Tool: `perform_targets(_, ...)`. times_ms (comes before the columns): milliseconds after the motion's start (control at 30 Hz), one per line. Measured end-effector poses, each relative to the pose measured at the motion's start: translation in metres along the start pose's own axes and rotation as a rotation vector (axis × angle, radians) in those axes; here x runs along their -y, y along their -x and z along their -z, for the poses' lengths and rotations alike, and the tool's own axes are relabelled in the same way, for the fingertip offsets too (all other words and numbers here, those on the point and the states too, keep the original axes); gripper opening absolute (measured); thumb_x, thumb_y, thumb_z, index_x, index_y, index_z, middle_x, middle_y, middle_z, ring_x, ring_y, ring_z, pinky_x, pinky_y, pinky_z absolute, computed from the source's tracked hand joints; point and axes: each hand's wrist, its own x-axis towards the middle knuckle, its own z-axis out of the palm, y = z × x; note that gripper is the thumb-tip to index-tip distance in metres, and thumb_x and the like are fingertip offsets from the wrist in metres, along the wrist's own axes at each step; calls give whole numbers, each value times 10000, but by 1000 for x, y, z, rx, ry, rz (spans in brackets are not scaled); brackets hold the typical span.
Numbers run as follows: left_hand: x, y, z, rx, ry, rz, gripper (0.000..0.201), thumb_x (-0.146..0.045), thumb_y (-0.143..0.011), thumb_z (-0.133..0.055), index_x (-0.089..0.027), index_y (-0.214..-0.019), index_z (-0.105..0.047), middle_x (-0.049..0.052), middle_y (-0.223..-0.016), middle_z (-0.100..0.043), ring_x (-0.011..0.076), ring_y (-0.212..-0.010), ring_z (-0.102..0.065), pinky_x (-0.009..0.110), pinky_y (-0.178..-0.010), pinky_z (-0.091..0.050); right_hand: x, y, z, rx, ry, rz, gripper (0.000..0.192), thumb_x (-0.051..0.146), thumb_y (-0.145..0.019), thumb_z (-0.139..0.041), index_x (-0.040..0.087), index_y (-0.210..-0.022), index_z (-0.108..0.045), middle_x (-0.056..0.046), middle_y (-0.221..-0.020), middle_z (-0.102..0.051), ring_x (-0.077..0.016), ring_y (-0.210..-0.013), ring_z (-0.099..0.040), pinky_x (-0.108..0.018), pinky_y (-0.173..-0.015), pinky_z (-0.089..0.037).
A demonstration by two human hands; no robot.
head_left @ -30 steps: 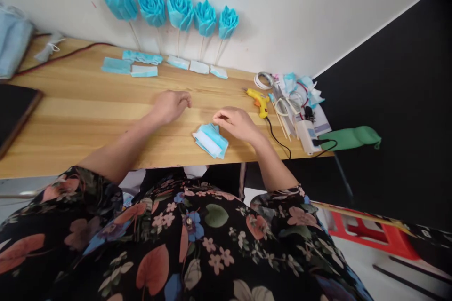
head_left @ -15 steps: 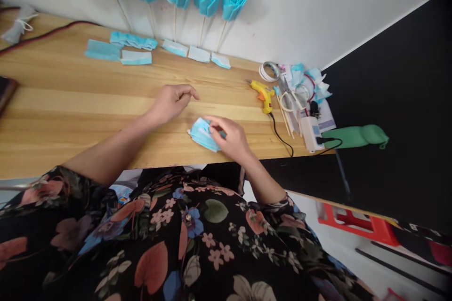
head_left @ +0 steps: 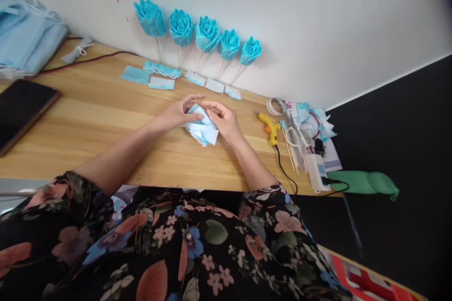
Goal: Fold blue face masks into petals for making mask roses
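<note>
Stretching beneath the grip, the wooden table [head_left: 99, 141] bears the work. Beyond the grip, five blue flowers [head_left: 207, 34] stand along its back edge, probably to stay uncrushed. Far right of the grip lies a green pouch-like thing [head_left: 363, 182], any contents hidden. Left hand [head_left: 177, 114] and right hand [head_left: 228, 123] grasp folded blue-white sheets [head_left: 200, 130] between them, thumbs nearest, apparently keeping the layers together.

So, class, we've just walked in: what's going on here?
A person's left hand and right hand are handling a bunch of thin blue-and-white pieces at the wooden table. Five blue flowers on sticks stand by the wall. A yellow glue gun lies to the right.
</note>
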Motion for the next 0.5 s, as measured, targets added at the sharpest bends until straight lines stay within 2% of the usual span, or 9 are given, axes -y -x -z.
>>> perform_targets(133, 2, -3, 1, 1, -23, 21, 652, -156, -713, -767, -139, -1330, -558, -26, -754, -631, 94, -613, -567, 193, -555, -418, -12, 5, 4, -67, -36, -27, 373, 490, -888, -631, 240, -1151, -719, -4, -827, -705, -134, -683, -596, -267, -625, -491)
perform_targets(267, 3, -4, -1, -26, 16, 0, 608, -161, -708, -772, -142, -1285, -583, -27, -750, -638, 95, -620, -584, 188, -558, -440, -12, 11, 8, -97, -49, -4, 420, 579, -915, -576, 260, -1144, -726, -22, -926, -713, -157, -807, -626, -282, -702, -511)
perform_targets(333, 3, -4, -2, -32, 22, -9, 608, -181, -706, -787, -138, -1279, -587, -29, -746, -631, 94, -618, -579, 189, -557, -436, -9, 11, 9, -96, -17, 10, 425, 590, -905, -584, 262, -1133, -729, -24, -951, -709, -154, -790, -607, -283, -691, -500)
perform_targets(500, 2, -1, -3, -59, -33, -39, 596, -317, -769, -789, -150, -1306, -592, -25, -725, -603, 98, -591, -540, 203, -543, -392, -7, 10, 7, -63, 9, 25, 429, 545, -859, -656, 245, -1161, -715, 14, -732, -626, -122, -624, -501, -261, -584, -425)
